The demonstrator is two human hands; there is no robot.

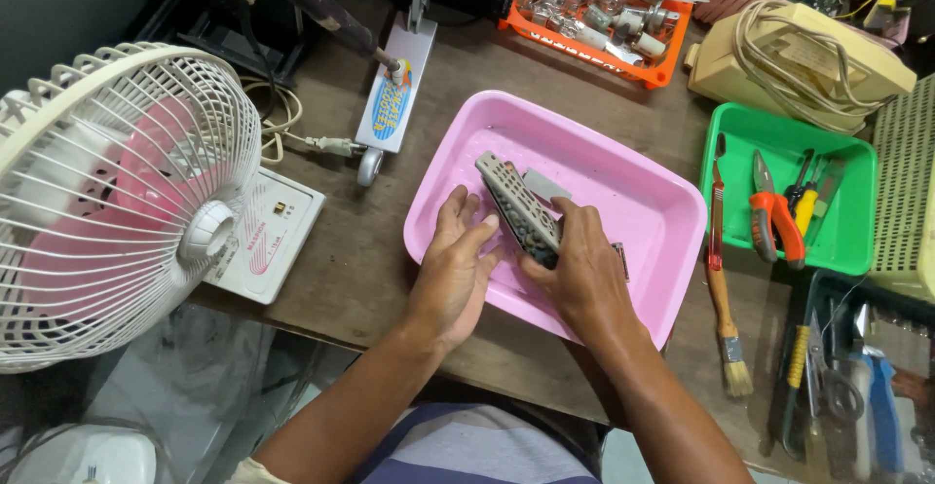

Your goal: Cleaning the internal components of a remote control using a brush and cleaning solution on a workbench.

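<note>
A: What are the hands on?

B: Both are at the near rim of the pink tray, which sits in the middle of the wooden table. The right hand is closed around the lower end of a grey remote control; the remote's upper end tilts up over the tray's basin.

A: And the left?

B: The left hand lies loosely open, fingers stretched, its fingertips just beside the remote's left edge. It grips nothing that I can see.

A: What lies round about?

B: A white table fan at the table's left edge. Toward the right edge, a green tray holding orange-handled pliers, and a paintbrush between the two trays. An orange basket of small parts stands at the far edge.
</note>
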